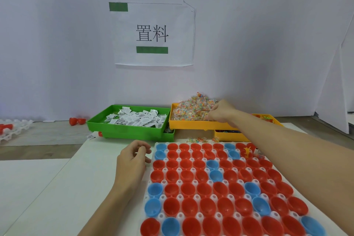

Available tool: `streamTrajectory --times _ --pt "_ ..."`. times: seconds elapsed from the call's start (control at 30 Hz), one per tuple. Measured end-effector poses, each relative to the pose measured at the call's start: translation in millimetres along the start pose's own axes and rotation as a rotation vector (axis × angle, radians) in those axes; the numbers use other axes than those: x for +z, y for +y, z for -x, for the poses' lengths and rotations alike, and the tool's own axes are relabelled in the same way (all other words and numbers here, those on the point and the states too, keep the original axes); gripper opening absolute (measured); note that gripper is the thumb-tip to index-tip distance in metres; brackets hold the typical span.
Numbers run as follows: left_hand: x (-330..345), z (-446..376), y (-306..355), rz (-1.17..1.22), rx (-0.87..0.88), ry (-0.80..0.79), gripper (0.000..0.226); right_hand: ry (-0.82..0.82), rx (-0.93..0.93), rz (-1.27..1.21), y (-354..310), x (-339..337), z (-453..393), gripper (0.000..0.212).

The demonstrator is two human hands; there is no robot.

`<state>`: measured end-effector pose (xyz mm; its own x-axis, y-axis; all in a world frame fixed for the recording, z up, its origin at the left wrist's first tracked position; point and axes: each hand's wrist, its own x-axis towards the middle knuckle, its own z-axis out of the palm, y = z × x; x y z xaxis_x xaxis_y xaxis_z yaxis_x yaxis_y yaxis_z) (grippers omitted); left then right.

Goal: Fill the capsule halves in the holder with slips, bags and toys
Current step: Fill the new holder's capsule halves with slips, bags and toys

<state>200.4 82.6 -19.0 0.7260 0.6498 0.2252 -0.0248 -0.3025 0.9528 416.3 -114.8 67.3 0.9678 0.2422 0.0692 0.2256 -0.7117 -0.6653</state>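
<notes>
A white holder (pixel 162 196) lies in front of me, packed with red and blue capsule halves (pixel 188 189). Two halves at its far right corner hold a yellow toy (pixel 247 150) and a white one (pixel 258 153). My right hand (pixel 222 112) reaches into the yellow tray (pixel 191 123) and its fingers curl into the heap of small clear bags (pixel 193 107) of coloured beads. My left hand (pixel 132 161) rests on the table at the holder's left edge, fingers loosely curled and holding nothing. White slips (pixel 134 118) fill the green tray (pixel 124 130).
A second yellow tray (pixel 268 118) with toys sits behind my right arm, another tray (pixel 226 136) below it. Loose bags (pixel 197 139) lie between trays and holder. Red capsule halves (pixel 76 120) and another white holder (pixel 13 129) are at far left. A paper sign (pixel 153 34) hangs on the wall.
</notes>
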Motion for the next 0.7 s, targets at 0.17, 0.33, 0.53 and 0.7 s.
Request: streamTrajectory --times 0.17,0.33,0.53,0.7 --pt "0 0 0 -0.007 0.002 -0.005 0.028 0.073 -0.045 -0.129 6 -6 1 0.009" --pt "-1 0 0 -0.001 0.002 -0.002 0.028 0.163 -0.099 -0.253 10 -12 11 0.011" --pt "0 0 -1 -0.001 0.0 -0.004 0.029 0.186 -0.195 -0.335 29 -30 46 0.01" --pt "0 -1 -3 0.006 0.001 0.0 0.029 0.197 -0.237 -0.298 61 -46 85 0.005"
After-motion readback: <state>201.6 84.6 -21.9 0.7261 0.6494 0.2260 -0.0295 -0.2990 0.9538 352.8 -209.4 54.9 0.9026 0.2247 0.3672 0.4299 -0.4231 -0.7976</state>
